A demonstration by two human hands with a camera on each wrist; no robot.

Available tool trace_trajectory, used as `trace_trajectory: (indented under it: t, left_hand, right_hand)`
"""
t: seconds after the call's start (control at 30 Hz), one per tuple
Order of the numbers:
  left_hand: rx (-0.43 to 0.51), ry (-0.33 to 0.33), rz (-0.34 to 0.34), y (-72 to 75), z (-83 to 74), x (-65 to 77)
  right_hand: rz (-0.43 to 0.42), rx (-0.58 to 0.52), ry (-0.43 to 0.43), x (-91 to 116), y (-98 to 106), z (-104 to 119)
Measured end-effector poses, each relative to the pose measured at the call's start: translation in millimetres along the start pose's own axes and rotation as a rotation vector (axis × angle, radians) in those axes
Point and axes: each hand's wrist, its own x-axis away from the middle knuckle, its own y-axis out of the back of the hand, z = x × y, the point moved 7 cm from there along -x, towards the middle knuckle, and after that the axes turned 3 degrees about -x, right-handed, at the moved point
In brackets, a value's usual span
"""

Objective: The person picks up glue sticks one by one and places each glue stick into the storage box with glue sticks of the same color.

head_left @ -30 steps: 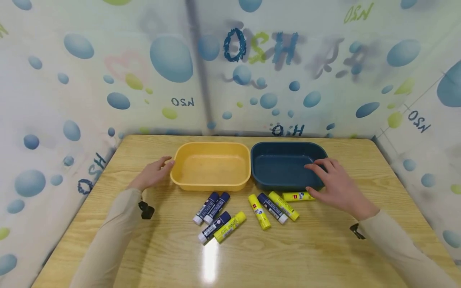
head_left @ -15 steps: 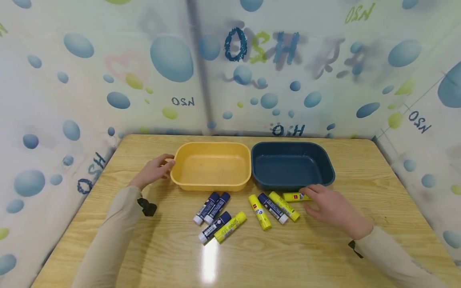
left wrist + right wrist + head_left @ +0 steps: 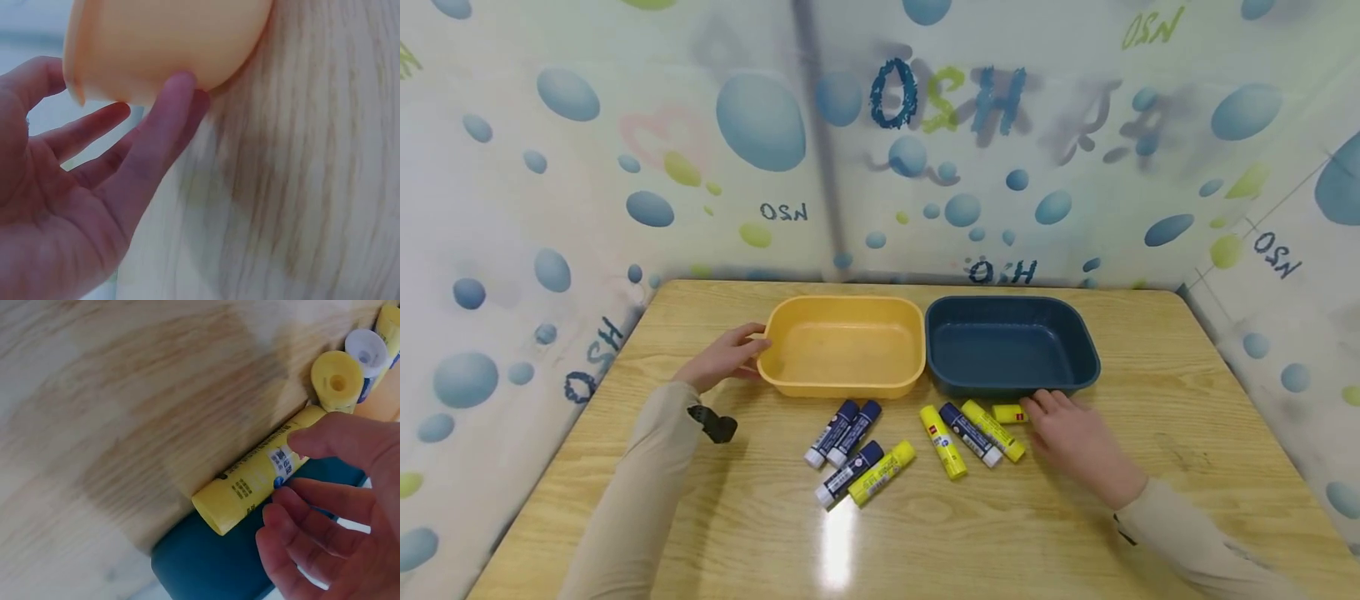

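My right hand (image 3: 1079, 443) pinches a yellow glue stick (image 3: 253, 472) lying in front of the dark blue bin (image 3: 1011, 387). Thumb and fingertips sit on either side of its barrel, and the hand covers one end of it in the head view. My left hand (image 3: 721, 360) is at the left end of the yellow bin (image 3: 842, 390), its loosely extended fingers against the outer wall; the left wrist view shows a fingertip at the rim. Nearest the right hand lie a yellow glue stick (image 3: 994, 431), a dark blue glue stick (image 3: 972, 435) and another yellow one (image 3: 943, 442).
Both bins stand side by side at the back of the wooden table (image 3: 970, 542). Left of centre lie dark blue glue sticks (image 3: 831, 433) and a yellow glue stick (image 3: 882, 473). A patterned curtain (image 3: 880, 183) closes off the rear.
My right hand has come down from over the dark blue bin and moved left onto the yellow glue stick in front of it. The left hand has stayed by the yellow bin.
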Motion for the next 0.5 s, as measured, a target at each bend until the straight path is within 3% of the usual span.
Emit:
trace_trajectory:
  t: [0.33, 0.5]
  left_hand:
    - [0.150, 0.059, 0.039, -0.8, 7.4, -6.3]
    - [0.174, 0.065, 0.046, -1.3, 8.3, -6.1]
  right_hand:
    - [-0.045, 0.017, 0.017, -1.2, -3.1, 5.7]
    - [-0.056, 0.026, 0.018, -4.7, -5.5, 6.9]
